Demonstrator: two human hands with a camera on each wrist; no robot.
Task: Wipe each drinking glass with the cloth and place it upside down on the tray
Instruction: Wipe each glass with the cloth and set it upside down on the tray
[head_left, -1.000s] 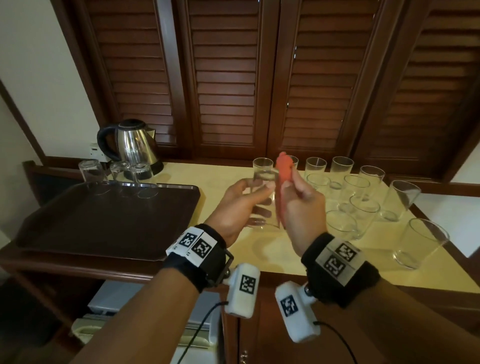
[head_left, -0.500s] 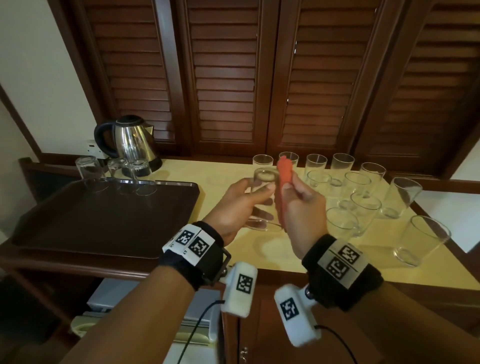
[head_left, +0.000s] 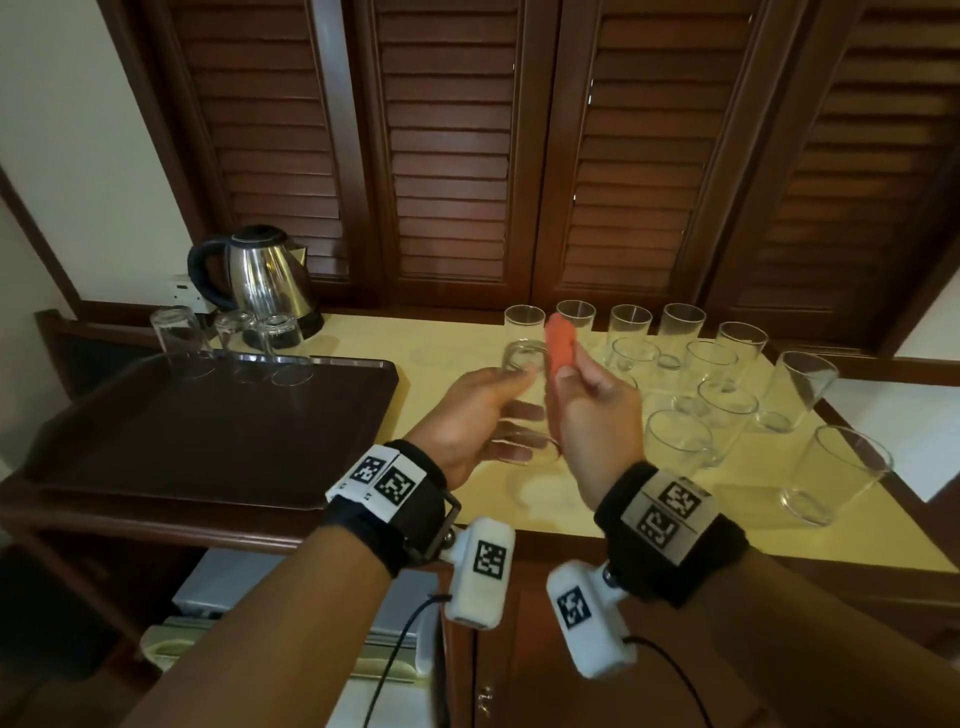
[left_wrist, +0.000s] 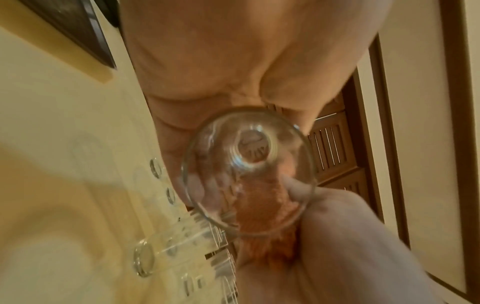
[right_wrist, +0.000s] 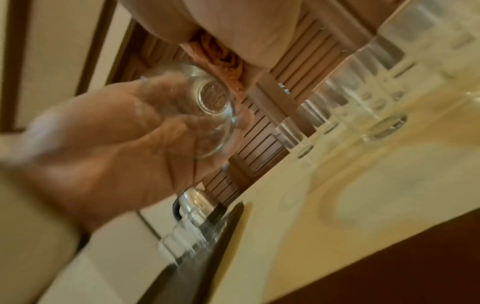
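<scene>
My left hand (head_left: 483, 410) grips a clear drinking glass (head_left: 524, 410) above the yellow counter, its mouth turned toward me; the left wrist view looks into that glass (left_wrist: 249, 170). My right hand (head_left: 587, 410) pinches a folded orange cloth (head_left: 561, 345) and holds it against the glass's right side; the cloth (left_wrist: 262, 207) shows through the glass wall. The dark brown tray (head_left: 208, 431) lies at the left with three glasses upside down along its far edge, one being this glass (head_left: 176, 332). Several upright glasses (head_left: 722, 410) stand on the counter at the right.
A steel kettle (head_left: 260, 280) with a black handle stands behind the tray's far edge. Dark louvred wooden doors (head_left: 452, 156) close off the back. The counter's front edge (head_left: 519, 525) runs just before my wrists, with a cabinet below.
Both hands with the glass and cloth have drifted slightly toward me and down. The glass has turned in my left hand while the cloth stays pressed to its side.
</scene>
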